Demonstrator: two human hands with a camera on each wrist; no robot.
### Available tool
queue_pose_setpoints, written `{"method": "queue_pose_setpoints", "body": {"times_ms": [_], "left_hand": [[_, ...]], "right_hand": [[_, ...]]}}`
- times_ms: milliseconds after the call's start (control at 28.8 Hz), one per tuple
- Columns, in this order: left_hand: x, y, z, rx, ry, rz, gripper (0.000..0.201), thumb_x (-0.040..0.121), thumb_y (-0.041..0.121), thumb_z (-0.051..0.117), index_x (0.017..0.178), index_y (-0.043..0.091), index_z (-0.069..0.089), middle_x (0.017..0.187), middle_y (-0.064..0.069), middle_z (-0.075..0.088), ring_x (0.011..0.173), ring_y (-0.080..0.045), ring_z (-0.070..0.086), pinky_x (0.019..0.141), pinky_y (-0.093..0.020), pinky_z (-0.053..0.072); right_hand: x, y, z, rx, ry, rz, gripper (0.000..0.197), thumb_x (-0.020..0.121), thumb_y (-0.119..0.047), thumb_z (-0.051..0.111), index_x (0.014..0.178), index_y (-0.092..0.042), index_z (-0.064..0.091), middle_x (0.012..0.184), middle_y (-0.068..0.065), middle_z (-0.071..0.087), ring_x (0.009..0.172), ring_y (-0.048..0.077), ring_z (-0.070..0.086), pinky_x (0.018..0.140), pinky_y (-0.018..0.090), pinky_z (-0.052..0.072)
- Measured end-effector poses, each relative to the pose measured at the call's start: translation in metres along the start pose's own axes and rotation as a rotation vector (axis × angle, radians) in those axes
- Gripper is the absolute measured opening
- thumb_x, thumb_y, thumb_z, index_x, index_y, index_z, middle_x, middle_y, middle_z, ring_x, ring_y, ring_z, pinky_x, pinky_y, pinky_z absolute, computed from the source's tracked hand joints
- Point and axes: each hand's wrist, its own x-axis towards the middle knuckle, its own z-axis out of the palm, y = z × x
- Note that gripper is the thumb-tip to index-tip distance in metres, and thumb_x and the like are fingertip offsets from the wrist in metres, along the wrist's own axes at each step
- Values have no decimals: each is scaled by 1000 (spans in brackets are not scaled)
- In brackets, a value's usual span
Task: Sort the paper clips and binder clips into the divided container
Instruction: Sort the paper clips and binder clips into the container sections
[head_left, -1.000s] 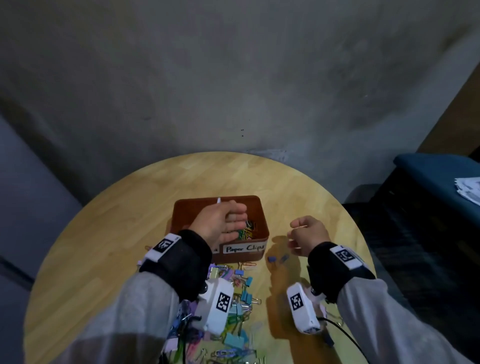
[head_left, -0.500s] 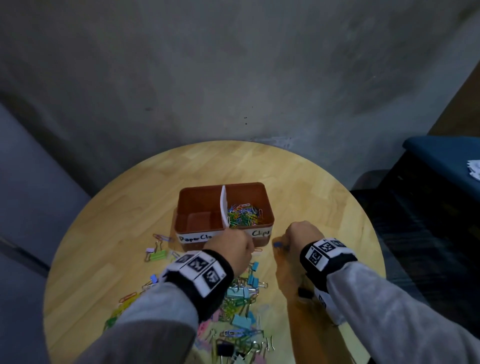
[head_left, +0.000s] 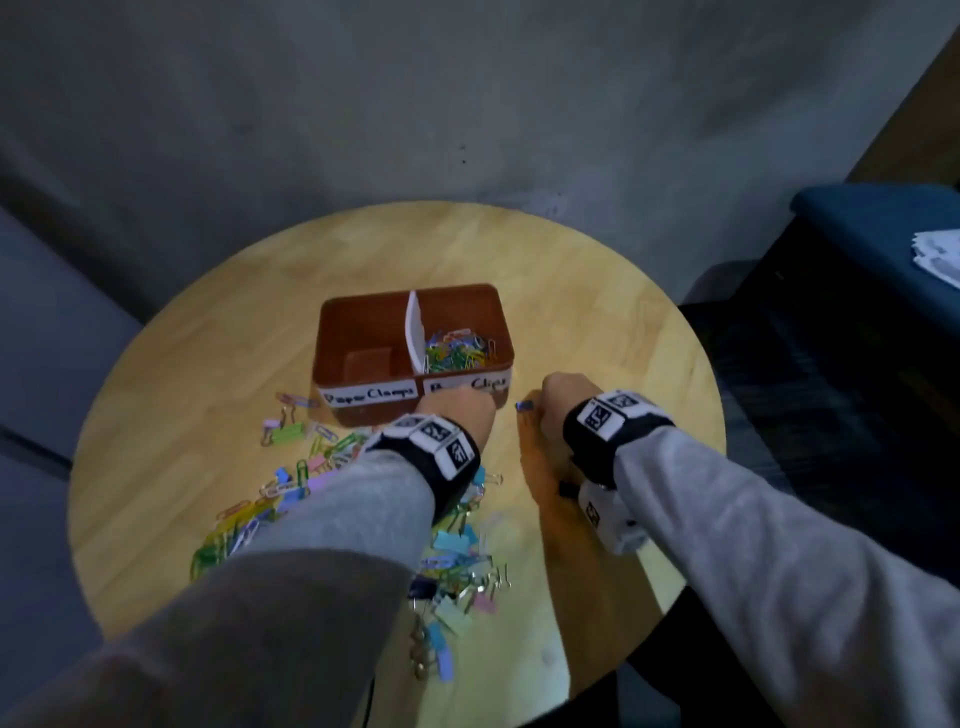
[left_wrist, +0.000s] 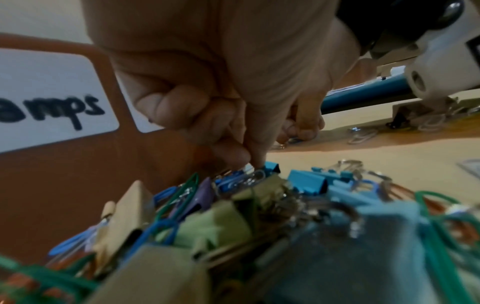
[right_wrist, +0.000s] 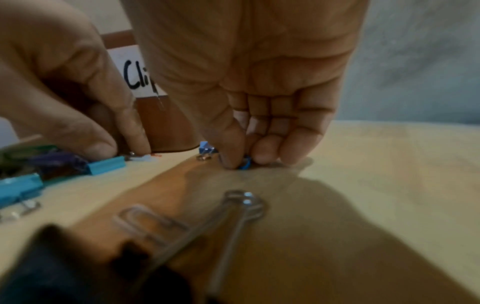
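Brown divided container (head_left: 332, 358), colourful paper clips (head_left: 457, 351) right, both hands' fingers pinching clips.

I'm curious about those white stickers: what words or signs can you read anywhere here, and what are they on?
"Paper Clamps": left white label on the front of the brown container.
"P… Clips": right white label on the same front; the left hand hides its middle.
Black-and-white square markers on both wristbands: patterns, no words.
Papers at far right: too blurred to read.
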Motion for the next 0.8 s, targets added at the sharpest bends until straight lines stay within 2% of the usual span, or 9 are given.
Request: {"method": "queue_pose_setpoints", "body": {"times_ms": [69, 139, 243, 313, 382, 452, 521, 660, 799], "left_hand": [[-1, 0, -4, -28, 12, -10, 16, 99, 7, 44, 100, 7, 60, 103, -10, 63, 93, -29, 63, 65, -35, 44], [2, 0, -6, -47, 24, -24, 16, 100, 12, 46, 105, 9, 62, 101, -10, 62, 95, -30, 63, 66, -36, 44], [6, 1, -2, -59, 39, -25, 12, 99, 13, 50, 92, 13, 59, 89, -7, 56, 81, -29, 57, 65, -35, 44], [8, 4, 0, -61, 59, -2, 17, 97, 8, 50, 83, 13, 56, 91, -8, 62, 75, -28, 53, 63, -35, 44], [8, 6, 2, -53, 66, 21, 17, 95, 3, 48, 90, 11, 62, 101, -9, 66, 82, -29, 59, 65, -36, 46], [9, 7, 3, -61, 42, 28, 25, 94, 1, 47, 106, 11, 66, 111, -10, 65, 98, -30, 62, 73, -38, 52], [8, 5, 0, -120, -4, 29, 30, 94, 0, 47, 114, 12, 67, 119, -11, 63, 106, -31, 61, 85, -41, 53], [3, -3, 1, -191, -9, 4, 32, 92, 3, 49, 114, 17, 68, 124, -9, 61, 112, -29, 58, 92, -37, 49], [1, -8, 8, -216, 23, -17, 22, 93, 13, 54, 107, 19, 70, 120, -5, 63, 110, -27, 59, 92, -36, 49]], "right_hand": [[-3, 1, 0, 78, 19, -5, 26, 92, -19, 56, 68, -9, 50, 68, 7, 52, 68, 27, 54, 63, 31, 42], [-5, 5, -3, 174, 45, -9, 20, 92, -21, 56, 76, -8, 58, 77, 9, 59, 71, 27, 56, 65, 31, 44], [-8, 27, -4, 487, 142, 23, 18, 90, -15, 56, 88, -3, 70, 90, 16, 68, 84, 32, 64, 78, 35, 53], [-23, 45, -2, 747, 188, 76, 19, 90, -8, 53, 79, -5, 69, 79, 17, 67, 79, 32, 65, 81, 39, 55], [-46, 56, 4, 857, 191, 145, 25, 90, -5, 50, 69, -13, 61, 69, 8, 60, 73, 27, 59, 75, 33, 50], [-70, 59, 14, 864, 178, 168, 25, 90, -5, 46, 71, -15, 59, 73, 3, 58, 75, 26, 58, 72, 30, 48], [-89, 56, 27, 820, 144, 145, 20, 91, -10, 44, 80, -14, 60, 78, 4, 60, 78, 26, 59, 72, 32, 50], [-107, 45, 50, 396, 139, 42, 15, 94, -27, 49, 97, -22, 63, 93, 4, 67, 89, 25, 62, 74, 31, 51], [-105, 40, 51, 285, 127, 20, 17, 94, -28, 48, 104, -27, 61, 96, 0, 66, 91, 22, 62, 73, 29, 46]]}}
